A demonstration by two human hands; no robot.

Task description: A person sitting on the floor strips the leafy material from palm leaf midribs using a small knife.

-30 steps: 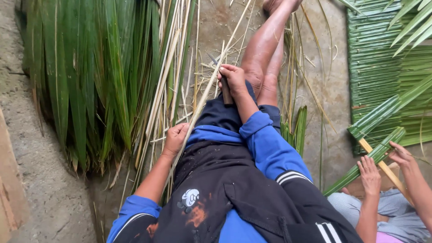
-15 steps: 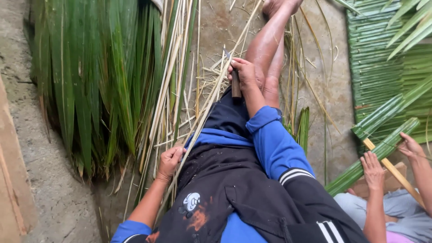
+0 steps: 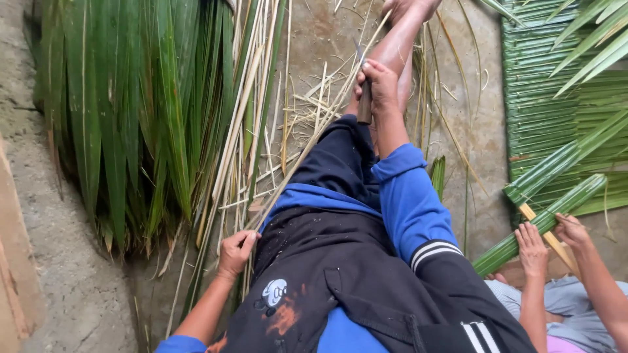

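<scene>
The left hand (image 3: pixel 237 252) is curled shut around the near end of a long pale palm midrib (image 3: pixel 307 140), fingers wrapped over it beside the person's hip. The right hand (image 3: pixel 378 85) is fisted tight around the dark handle of a small knife (image 3: pixel 364 98), whose blade tip pokes up past the knuckles and meets the midrib over the knee. The midrib lies slantwise across the lap, its long axis running from the near left, at the left hand, up to the far right, where its thin end passes the bare shin (image 3: pixel 405 33). To the left, a heap of green palm leaves (image 3: pixel 131 111) hangs with the tips pointing near, and loose pale strips (image 3: pixel 307 98) litter the concrete floor (image 3: pixel 471 131). At the right, a woven green leaf mat (image 3: pixel 556 85) lies on the floor, and another person's two hands (image 3: pixel 553 245) rest spread on a folded leaf bundle (image 3: pixel 543 219) with a yellow stick through it.
</scene>
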